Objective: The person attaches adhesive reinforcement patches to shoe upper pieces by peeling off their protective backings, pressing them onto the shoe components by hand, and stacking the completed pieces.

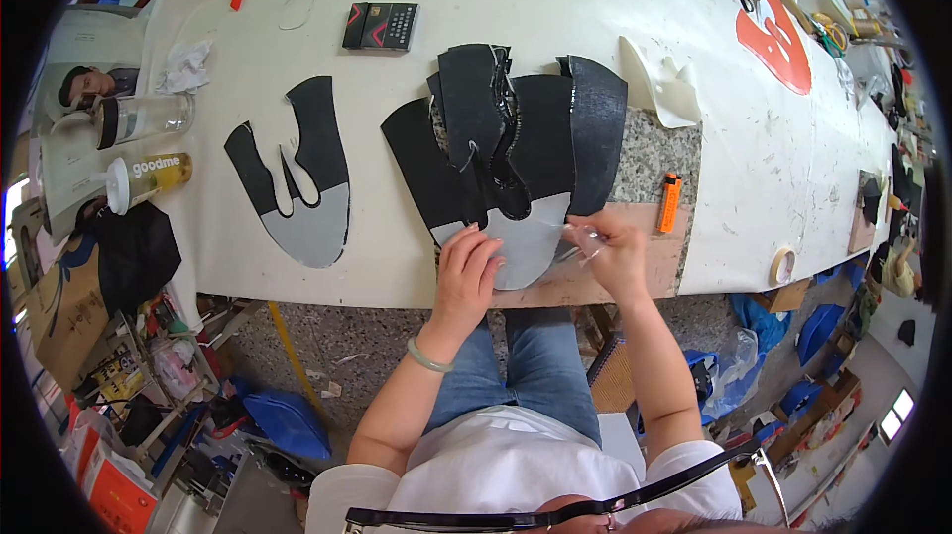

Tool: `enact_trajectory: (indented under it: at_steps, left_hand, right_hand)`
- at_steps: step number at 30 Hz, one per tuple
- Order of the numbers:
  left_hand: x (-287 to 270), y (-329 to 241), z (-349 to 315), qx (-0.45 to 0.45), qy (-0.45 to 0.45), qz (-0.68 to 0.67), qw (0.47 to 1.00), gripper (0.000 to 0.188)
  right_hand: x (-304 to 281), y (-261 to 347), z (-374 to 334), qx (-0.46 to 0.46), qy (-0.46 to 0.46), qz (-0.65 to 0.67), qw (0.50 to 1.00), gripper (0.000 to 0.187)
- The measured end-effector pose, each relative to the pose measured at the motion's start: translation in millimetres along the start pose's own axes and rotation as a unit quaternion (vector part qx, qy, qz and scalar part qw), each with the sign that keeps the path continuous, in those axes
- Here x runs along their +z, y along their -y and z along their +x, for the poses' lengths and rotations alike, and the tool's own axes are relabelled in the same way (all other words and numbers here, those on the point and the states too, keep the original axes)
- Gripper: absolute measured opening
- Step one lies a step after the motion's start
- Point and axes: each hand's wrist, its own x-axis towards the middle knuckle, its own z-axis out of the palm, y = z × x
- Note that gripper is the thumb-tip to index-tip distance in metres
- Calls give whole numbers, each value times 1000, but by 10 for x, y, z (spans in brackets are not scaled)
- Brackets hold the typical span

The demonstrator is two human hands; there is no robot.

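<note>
A stack of black-and-grey shoe upper pieces [516,248] lies at the table's near edge, grey toe part toward me. The fingers of my left hand [466,264] rest on the left side of that grey part, slightly apart and holding nothing. My right hand [613,251] is closed in a pinch at the right side of the same part, on a shiny see-through plastic strip [587,239]. Its exact shape is partly hidden by the fingers. Another black-and-grey shoe upper piece [309,227] lies flat on the left, apart from both hands.
A speckled stone slab [659,157] sits under the stack, with an orange lighter [669,203] to its right. A tape roll [782,265] lies further right. Beyond are a black box [381,26] and a white curved piece [664,88]. A drink cup [149,180] and jar [149,119] lie left.
</note>
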Motion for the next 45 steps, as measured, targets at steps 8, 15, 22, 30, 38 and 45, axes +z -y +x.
enact_trajectory:
  at_steps: [8, 15, 22, 30, 38, 45]
  left_hand:
    - [-23, -15, 47, 5, 36, 9, 999, 32]
    - [-265, 31, 6, -137, -88, 91, 982, 67]
    - [-92, -24, 31, -145, -94, 31, 984, 72]
    - [-584, -276, 543, -110, -156, -205, 960, 41]
    - [-1892, 288, 741, -132, -323, -385, 854, 50]
    - [-1655, 1596, -503, -380, -303, -46, 873, 69]
  right_hand:
    - [-821, -26, 192, -78, -297, 64, 950, 11]
    - [-1117, 258, -531, -6, -64, 101, 993, 33]
    - [-637, -641, -1553, 196, 359, 20, 912, 48]
    - [-625, -677, -1912, 265, 385, -285, 837, 57]
    - [-549, -613, -1488, 156, 206, -226, 939, 29]
    - [-796, -41, -832, 56, 23, -51, 997, 29]
